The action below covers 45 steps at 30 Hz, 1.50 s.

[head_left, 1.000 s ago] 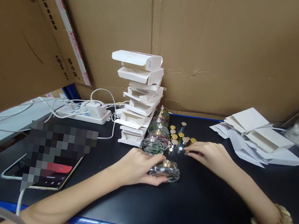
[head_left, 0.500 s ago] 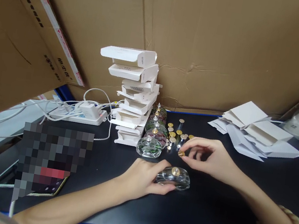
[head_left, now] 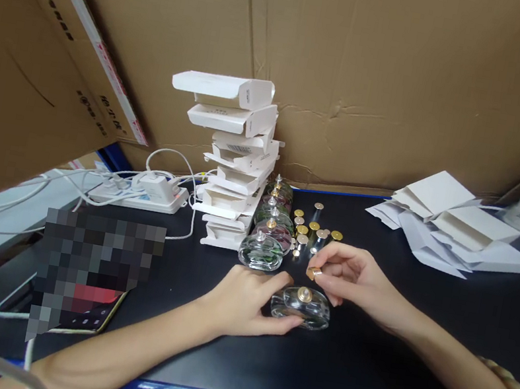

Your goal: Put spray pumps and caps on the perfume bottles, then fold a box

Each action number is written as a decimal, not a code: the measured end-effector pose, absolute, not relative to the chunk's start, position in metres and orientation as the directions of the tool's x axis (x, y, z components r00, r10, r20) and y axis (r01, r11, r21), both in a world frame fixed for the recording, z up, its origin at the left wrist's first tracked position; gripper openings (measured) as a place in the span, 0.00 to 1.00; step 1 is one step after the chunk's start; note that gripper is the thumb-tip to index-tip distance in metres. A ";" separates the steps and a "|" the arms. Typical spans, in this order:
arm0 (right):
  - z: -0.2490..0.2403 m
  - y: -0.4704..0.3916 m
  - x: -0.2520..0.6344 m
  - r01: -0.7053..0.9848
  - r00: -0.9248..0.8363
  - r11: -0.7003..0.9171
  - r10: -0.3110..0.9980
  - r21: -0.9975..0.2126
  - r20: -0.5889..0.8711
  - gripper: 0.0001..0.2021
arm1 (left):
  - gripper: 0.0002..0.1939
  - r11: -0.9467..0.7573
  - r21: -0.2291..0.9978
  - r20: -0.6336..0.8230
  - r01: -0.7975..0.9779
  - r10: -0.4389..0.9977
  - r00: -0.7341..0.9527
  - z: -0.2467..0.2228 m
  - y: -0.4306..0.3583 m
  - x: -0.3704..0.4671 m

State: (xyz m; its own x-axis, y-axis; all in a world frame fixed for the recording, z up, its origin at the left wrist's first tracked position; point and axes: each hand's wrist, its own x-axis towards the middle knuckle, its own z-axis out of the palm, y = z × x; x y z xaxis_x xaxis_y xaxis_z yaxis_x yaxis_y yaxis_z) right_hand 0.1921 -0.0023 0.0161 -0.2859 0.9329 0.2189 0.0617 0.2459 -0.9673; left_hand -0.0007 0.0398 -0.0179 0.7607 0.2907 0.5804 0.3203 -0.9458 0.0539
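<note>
My left hand (head_left: 249, 300) grips a clear, flat glass bottle (head_left: 303, 308) with a gold neck, resting on the black table (head_left: 349, 371). Just above the bottle, my right hand (head_left: 350, 277) pinches a small gold cap (head_left: 313, 273) between thumb and fingers. Behind my hands stands a row of similar glass bottles (head_left: 267, 236), next to a cluster of loose gold and silver caps (head_left: 311, 232).
A leaning stack of white cardboard boxes (head_left: 232, 163) stands behind the bottles. Flat white box blanks (head_left: 449, 231) lie at the right. A power strip with cables (head_left: 139, 193) and a phone (head_left: 67, 315) lie at the left. Brown cardboard walls (head_left: 386, 76) close in the back.
My right hand picked a gold cap from the cluster and brought it down toward the bottle's neck. My left hand slid the bottle slightly right and nearer.
</note>
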 end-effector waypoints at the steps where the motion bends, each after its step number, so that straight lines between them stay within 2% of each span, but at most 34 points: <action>1: 0.016 -0.002 0.191 0.045 -0.271 0.237 0.938 -0.971 0.216 0.12 | 0.18 -0.938 0.042 0.598 0.345 0.300 0.743 -0.019 0.040 -0.001; 7: 0.010 0.002 0.189 0.059 -0.232 0.269 0.940 -0.961 0.249 0.15 | 0.18 -0.887 0.046 0.659 0.460 0.373 0.653 -0.022 0.041 -0.001; 15: 0.006 0.004 0.183 -0.007 -0.102 0.386 0.917 -0.923 0.384 0.09 | 0.16 -0.875 0.134 0.653 0.465 0.431 0.623 -0.023 0.039 0.005; 20: 0.003 0.006 0.183 0.068 -0.155 0.513 0.853 -0.856 0.499 0.04 | 0.15 -0.870 0.133 0.624 0.475 0.445 0.642 -0.022 0.039 0.004; 28: 0.005 0.005 0.185 0.178 -0.211 0.637 0.769 -0.750 0.604 0.02 | 0.15 -0.874 0.111 0.620 0.473 0.433 0.654 -0.021 0.039 0.004; 33: 0.007 0.003 0.187 0.217 -0.272 0.669 0.741 -0.711 0.614 0.03 | 0.17 -0.861 0.129 0.589 0.492 0.466 0.660 -0.020 0.038 0.004; 38: 0.008 0.001 0.188 0.256 -0.298 0.701 0.713 -0.666 0.635 0.03 | 0.17 -0.875 0.119 0.613 0.470 0.437 0.658 -0.020 0.039 0.004; 45: 0.008 0.002 0.189 0.256 -0.304 0.701 0.712 -0.666 0.633 0.03 | 0.17 -0.886 0.133 0.619 0.444 0.424 0.661 -0.020 0.039 0.005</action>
State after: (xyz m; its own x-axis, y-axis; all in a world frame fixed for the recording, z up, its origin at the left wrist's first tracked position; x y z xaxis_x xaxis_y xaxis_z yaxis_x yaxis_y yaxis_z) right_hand 0.1893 0.0023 0.0078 -0.3039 0.7124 0.6326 0.2565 0.7007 -0.6658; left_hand 0.0048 0.0393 -0.0201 0.6613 0.4244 0.6185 0.4444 -0.8859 0.1327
